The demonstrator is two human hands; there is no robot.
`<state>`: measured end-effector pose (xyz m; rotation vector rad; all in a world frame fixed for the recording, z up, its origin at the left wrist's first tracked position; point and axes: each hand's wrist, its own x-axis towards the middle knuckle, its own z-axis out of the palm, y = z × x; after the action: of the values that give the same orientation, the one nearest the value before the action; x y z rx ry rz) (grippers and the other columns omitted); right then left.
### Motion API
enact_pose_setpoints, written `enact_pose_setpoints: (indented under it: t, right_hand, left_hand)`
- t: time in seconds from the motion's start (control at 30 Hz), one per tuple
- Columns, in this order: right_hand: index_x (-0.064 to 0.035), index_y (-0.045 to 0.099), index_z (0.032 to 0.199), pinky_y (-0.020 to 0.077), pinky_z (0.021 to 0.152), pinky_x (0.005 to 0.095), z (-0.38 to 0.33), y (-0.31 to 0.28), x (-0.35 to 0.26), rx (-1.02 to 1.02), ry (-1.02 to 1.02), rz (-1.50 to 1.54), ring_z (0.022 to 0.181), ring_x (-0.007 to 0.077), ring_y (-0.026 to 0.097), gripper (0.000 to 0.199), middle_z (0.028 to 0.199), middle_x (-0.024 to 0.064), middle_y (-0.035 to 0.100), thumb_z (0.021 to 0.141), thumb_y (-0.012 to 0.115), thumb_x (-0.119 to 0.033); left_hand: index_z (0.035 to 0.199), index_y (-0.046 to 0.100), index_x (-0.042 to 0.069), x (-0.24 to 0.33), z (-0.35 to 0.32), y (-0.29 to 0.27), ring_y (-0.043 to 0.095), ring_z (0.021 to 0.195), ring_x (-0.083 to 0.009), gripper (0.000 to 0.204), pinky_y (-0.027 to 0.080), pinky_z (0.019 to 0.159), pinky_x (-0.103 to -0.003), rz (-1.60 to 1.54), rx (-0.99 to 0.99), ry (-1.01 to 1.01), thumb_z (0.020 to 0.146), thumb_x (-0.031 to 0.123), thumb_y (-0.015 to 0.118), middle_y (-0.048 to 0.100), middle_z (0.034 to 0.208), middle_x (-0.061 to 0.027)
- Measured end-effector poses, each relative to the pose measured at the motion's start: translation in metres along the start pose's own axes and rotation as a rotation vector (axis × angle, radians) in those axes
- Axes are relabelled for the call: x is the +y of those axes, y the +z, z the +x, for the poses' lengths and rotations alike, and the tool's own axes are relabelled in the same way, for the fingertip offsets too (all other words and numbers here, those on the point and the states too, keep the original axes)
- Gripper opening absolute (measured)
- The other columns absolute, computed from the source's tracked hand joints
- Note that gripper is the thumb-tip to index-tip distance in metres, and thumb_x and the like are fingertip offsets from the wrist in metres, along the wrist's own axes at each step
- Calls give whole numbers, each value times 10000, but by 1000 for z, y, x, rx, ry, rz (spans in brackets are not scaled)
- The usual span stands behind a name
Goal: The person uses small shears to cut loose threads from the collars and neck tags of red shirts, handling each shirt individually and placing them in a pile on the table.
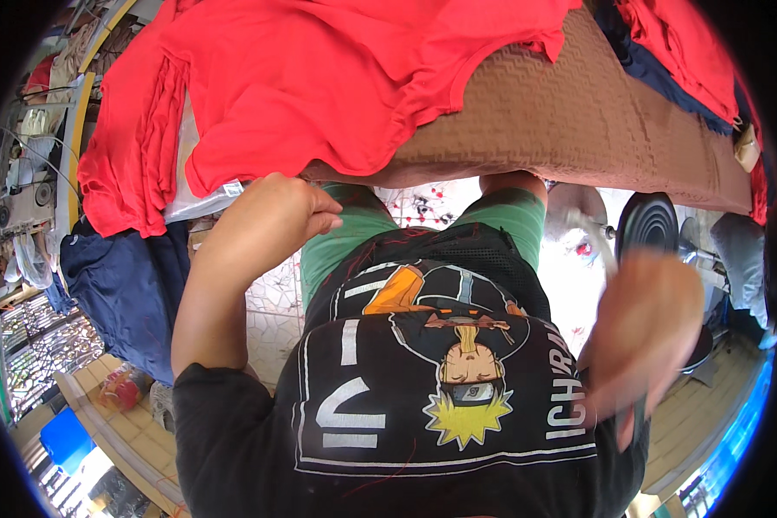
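My left hand (278,207) is bent at the wrist above my left thigh, by the near edge of a red garment (311,95). Its fingers are curled closed, and whatever they may hold is hidden. The red garment spreads in folds over a brown patterned cloth (561,121) and droops off its front left side. Away to the right, my right hand (652,306) is raised beside my body, apart from the garment. Motion smears its fingers, so I cannot make out their shape or any thing in them.
Folded red cloth (686,56) lies on dark blue cloth (643,73) at the far right. More dark blue cloth (125,289) hangs at the left. A black round-headed stand (646,229) rises right of my legs. A blue object (67,440) sits lower left.
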<state>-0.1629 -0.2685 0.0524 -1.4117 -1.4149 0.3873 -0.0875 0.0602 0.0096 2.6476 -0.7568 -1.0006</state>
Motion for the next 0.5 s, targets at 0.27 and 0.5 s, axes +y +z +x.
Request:
enact_pose_setpoints:
  t: [0.27,0.5]
  right_hand:
    - [-56,622,1038,337,490,174,1,-9,-68,-437,-82,76,629,20,529,207,841,-49,543,913,496,-164]
    - [-29,681,899,443,517,297,-21,-57,-52,-141,647,-380,616,162,608,182,697,39,593,870,581,-179]
  left_hand:
    - [1137,633,29,-3,7,-12,597,1057,-333,377,478,883,-399,46,232,318,809,207,692,644,1110,-176]
    - [1178,620,58,59,93,-82,591,1085,-317,365,467,947,-395,110,346,732,850,214,661,633,1165,-148]
